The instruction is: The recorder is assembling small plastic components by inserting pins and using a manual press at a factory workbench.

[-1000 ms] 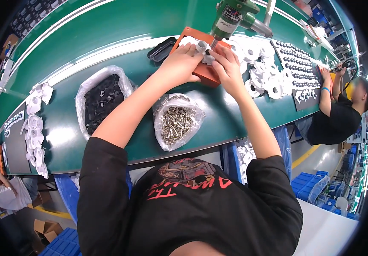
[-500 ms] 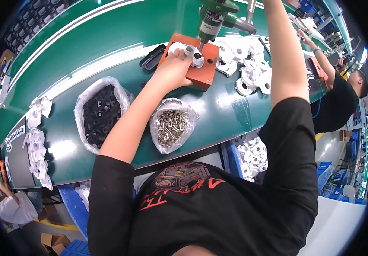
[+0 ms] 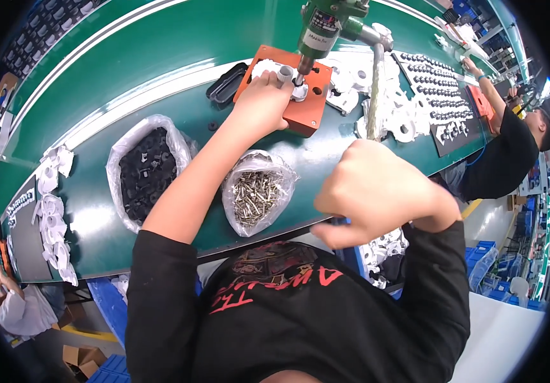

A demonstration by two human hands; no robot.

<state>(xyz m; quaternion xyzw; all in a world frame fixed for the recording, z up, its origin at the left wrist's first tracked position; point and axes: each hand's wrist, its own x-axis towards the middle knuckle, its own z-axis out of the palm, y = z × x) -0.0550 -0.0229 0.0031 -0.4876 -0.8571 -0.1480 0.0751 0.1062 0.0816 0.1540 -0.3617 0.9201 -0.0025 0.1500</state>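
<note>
My left hand (image 3: 263, 105) lies closed around a white plastic part (image 3: 299, 93) seated on an orange fixture block (image 3: 300, 118). A short grey tube (image 3: 284, 73) stands up beside my fingers. Above the part is a green hand press (image 3: 321, 29), its metal ram (image 3: 305, 64) down at the white part; whether it touches cannot be made out. My right hand (image 3: 374, 191) is curled at the lower end of the press lever (image 3: 376, 96), which points down toward me. The hand hides the lever's tip.
Plastic bags of black parts (image 3: 150, 172) and metal pins (image 3: 254, 198) stand nearer me. A black case (image 3: 226, 86) sits left of the block. White parts (image 3: 406, 115) pile at the right, before a tray of small parts (image 3: 441, 89). A co-worker (image 3: 511, 147) sits farther right.
My right hand has swung the lever down toward me from its raised place at the top. The ram has come down onto or near the white part. My left hand stays on the part.
</note>
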